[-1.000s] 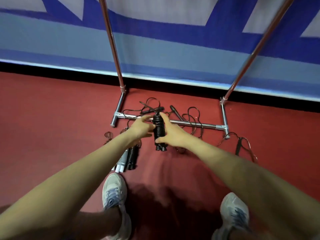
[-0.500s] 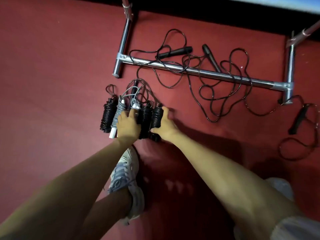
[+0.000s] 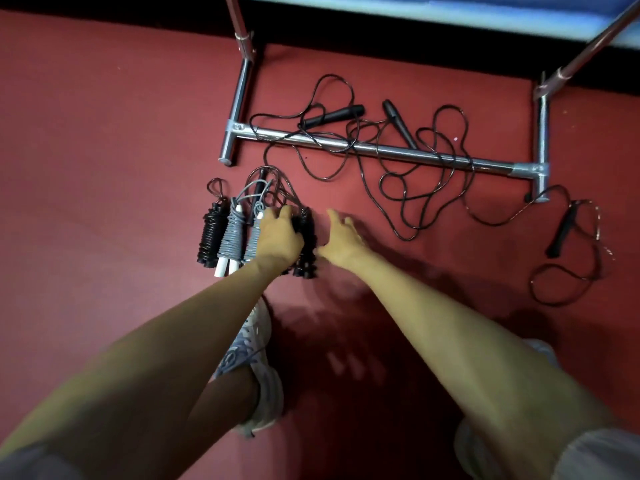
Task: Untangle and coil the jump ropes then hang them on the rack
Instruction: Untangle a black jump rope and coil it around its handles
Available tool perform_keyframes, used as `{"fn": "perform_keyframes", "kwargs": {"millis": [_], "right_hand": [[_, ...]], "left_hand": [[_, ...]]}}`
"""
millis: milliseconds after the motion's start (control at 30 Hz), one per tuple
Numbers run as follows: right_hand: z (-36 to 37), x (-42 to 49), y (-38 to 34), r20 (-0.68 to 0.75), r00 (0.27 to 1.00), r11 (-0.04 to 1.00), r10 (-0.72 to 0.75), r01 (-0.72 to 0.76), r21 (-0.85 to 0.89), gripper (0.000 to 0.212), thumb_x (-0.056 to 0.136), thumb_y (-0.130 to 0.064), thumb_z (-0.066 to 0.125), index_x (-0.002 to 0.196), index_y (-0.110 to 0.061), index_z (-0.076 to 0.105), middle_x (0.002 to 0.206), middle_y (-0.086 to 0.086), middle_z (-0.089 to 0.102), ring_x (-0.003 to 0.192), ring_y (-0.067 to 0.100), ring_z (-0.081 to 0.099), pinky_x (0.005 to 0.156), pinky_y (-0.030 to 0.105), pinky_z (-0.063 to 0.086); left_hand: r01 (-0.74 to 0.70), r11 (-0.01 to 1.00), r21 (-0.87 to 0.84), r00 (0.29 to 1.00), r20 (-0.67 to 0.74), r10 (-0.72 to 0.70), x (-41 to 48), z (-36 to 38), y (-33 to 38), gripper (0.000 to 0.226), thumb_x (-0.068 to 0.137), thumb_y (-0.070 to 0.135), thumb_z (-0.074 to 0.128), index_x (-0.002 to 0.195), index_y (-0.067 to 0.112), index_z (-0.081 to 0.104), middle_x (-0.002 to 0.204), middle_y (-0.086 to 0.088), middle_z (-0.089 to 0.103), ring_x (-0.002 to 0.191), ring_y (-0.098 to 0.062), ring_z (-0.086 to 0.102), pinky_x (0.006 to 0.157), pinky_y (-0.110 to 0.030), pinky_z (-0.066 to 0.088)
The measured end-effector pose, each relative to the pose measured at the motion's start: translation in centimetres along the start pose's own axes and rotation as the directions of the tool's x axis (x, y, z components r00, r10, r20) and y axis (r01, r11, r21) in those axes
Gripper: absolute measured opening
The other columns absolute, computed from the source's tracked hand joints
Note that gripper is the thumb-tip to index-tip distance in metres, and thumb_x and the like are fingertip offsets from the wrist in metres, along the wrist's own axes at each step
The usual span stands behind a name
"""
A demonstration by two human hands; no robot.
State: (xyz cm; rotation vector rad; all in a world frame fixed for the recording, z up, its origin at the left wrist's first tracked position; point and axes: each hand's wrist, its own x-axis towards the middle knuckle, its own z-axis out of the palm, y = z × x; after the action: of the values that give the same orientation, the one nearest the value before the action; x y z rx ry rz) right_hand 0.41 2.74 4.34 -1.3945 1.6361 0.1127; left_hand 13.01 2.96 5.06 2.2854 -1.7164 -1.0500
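Observation:
Several coiled jump ropes lie side by side on the red floor: a black coil (image 3: 211, 237), two grey coils (image 3: 231, 237) with white handles, and another black coil (image 3: 306, 244) at the right end of the row. My left hand (image 3: 278, 237) rests on the bundles between the grey and the right black coil, fingers stretched forward. Just right of that black coil, my right hand (image 3: 341, 237) hovers with its fingers spread and holds nothing. A tangled black rope (image 3: 398, 174) sprawls over the rack's base bar (image 3: 381, 150).
Another loose black rope (image 3: 568, 244) with its handle lies at the far right, by the rack's right foot (image 3: 542, 174). The rack's two uprights (image 3: 242, 32) rise toward the blue wall padding. My shoes (image 3: 256, 344) stand close below the coils.
The black coil held in the air a second ago now lies at the right end of the row. My right hand has let go of it and moved slightly right.

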Motion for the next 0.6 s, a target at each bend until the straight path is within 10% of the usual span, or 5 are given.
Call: {"fn": "perform_keyframes", "kwargs": {"millis": [267,600], "right_hand": [[-10.7,-0.7,9.2,-0.272,0.960,0.994,0.065,-0.087,-0.070,0.055,0.088,-0.011,0.059,0.139,-0.012,0.040,0.136,0.017,0.040,0.125,0.037,0.046,0.104,0.037,0.039],[-9.5,3.6,18.3,-0.262,0.964,0.957,-0.047,-0.031,-0.287,0.049,0.087,-0.006,0.057,0.133,-0.021,0.053,0.142,0.010,0.034,0.134,0.030,0.028,0.106,0.041,0.036]], "left_hand": [[-0.222,0.975,-0.003,0.966,0.139,0.220,1.8,3.6,10.5,0.047,0.086,0.004,0.055,0.133,0.010,0.050,0.136,-0.017,0.039,0.127,-0.032,0.041,0.105,-0.029,0.029],[-0.358,0.919,0.165,0.908,0.293,0.300,4.2,12.5,11.0,0.042,0.080,0.009,0.063,0.122,0.013,0.063,0.129,-0.017,0.048,0.120,-0.036,0.043,0.103,-0.033,0.036]]}}
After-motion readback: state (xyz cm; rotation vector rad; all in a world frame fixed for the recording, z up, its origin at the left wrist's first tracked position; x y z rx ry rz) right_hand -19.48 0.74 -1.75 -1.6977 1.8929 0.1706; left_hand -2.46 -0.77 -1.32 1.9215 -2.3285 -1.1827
